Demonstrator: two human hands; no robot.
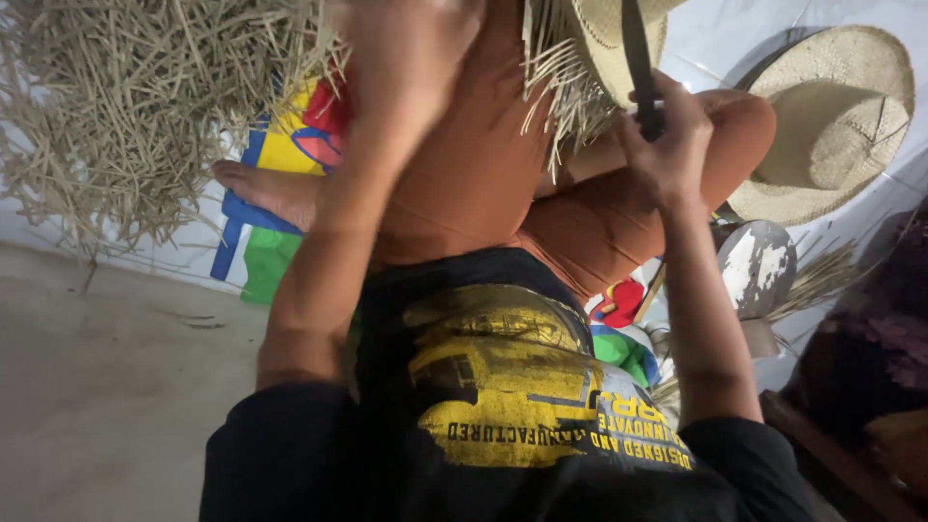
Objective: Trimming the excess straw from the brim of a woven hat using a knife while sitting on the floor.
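The right hand (667,145) is seen closed around a dark handle (646,97), its grip wrapped tight, and the dark tool runs up to the top edge of the view. Just beside it, an unfinished straw hat (599,39) with loose fringe is held over the orange-clad knees. The left hand (411,58) is raised near the top of the picture, blurred; whether its grip is wide or narrow cannot be told. A heap of dry straw (135,106) is piled at the left on the floor, touching a bright, many-coloured mat (266,242) on which a bare foot (266,188) is rested. A finished straw hat (836,116) is laid at the far right, well apart from the heap.
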